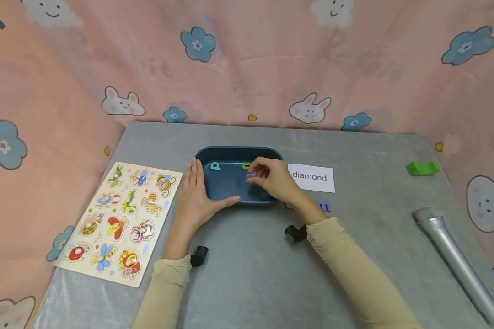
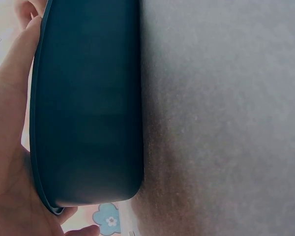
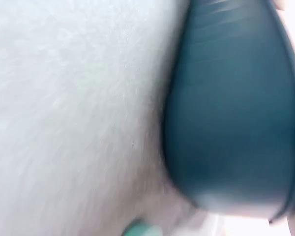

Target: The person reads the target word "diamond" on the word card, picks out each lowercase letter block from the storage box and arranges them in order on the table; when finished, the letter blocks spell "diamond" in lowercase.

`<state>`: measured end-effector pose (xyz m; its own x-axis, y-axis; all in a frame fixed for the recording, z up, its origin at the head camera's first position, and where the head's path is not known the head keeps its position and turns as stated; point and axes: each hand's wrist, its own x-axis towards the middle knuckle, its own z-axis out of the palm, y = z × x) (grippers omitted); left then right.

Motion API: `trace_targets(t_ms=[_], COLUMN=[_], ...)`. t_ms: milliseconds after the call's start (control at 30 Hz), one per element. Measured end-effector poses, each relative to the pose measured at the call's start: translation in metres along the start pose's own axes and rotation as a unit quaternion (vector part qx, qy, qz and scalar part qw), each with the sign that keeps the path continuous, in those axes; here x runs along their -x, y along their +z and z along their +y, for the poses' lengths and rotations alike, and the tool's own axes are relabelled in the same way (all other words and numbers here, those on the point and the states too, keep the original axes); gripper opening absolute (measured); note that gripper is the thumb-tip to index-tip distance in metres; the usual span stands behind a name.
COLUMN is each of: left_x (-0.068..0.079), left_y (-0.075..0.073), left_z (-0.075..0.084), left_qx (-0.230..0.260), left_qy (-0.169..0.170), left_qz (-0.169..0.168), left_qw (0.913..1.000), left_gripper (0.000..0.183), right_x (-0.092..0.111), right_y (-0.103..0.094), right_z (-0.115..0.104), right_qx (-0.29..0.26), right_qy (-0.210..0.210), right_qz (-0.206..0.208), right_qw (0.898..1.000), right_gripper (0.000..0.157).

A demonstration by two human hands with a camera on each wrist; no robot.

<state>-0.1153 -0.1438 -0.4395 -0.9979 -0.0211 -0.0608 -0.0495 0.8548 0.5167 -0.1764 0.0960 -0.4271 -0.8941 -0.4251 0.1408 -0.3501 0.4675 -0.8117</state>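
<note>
A dark blue tray (image 1: 226, 186) stands on the table. My left hand (image 1: 194, 198) rests against its left side, fingers straight along the rim and thumb stretched over the near edge; the left wrist view shows the tray's outer wall (image 2: 88, 103) beside that hand. Over the tray's right part, my right hand (image 1: 276, 179) pinches a small purple letter (image 1: 251, 175), whose shape is mostly covered by the fingers. Inside the tray lie a teal letter (image 1: 215, 166) and a green letter (image 1: 245, 165), the latter partly hidden. A white card (image 1: 313, 178) reading "diamond" lies right of the tray.
A purple letter m (image 1: 324, 206) and a mostly hidden teal piece (image 1: 289, 206) lie near my right forearm. On the left is an insect puzzle board (image 1: 121, 224). A silver microphone (image 1: 457, 260) and a green block (image 1: 423, 168) lie at the right.
</note>
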Motion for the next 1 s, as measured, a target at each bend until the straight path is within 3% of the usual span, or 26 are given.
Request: trace_targets(t_ms=[233, 333, 567, 700, 900, 1000], left_x=[0.0, 0.0, 0.0, 0.0, 0.0, 0.0], left_y=[-0.002, -0.002, -0.001, -0.001, -0.001, -0.001], left_z=[0.001, 0.001, 0.0, -0.001, -0.001, -0.001], left_qx=[-0.004, -0.003, -0.004, -0.003, -0.004, -0.005], left_qy=[0.001, 0.003, 0.003, 0.004, 0.006, 0.005], left_qz=[0.002, 0.005, -0.003, 0.0, 0.0, -0.002], left_qw=[1.0, 1.0, 1.0, 1.0, 1.0, 1.0], left_gripper=[0.148, 0.148, 0.148, 0.148, 0.148, 0.149], right_x=[0.034, 0.048, 0.08, 0.098, 0.121, 0.13], right_y=[-0.029, -0.046, -0.086, -0.105, -0.122, -0.125], right_z=[0.008, 0.014, 0.032, 0.045, 0.066, 0.075], right_qx=[-0.121, -0.134, -0.063, -0.008, 0.039, 0.047], right_qy=[-0.006, 0.003, 0.066, 0.068, 0.074, 0.097], right_qz=[0.027, 0.037, 0.058, 0.077, 0.084, 0.079], right_qw=[0.992, 0.99, 0.994, 0.995, 0.993, 0.991], right_gripper=[0.02, 0.02, 0.021, 0.019, 0.017, 0.021])
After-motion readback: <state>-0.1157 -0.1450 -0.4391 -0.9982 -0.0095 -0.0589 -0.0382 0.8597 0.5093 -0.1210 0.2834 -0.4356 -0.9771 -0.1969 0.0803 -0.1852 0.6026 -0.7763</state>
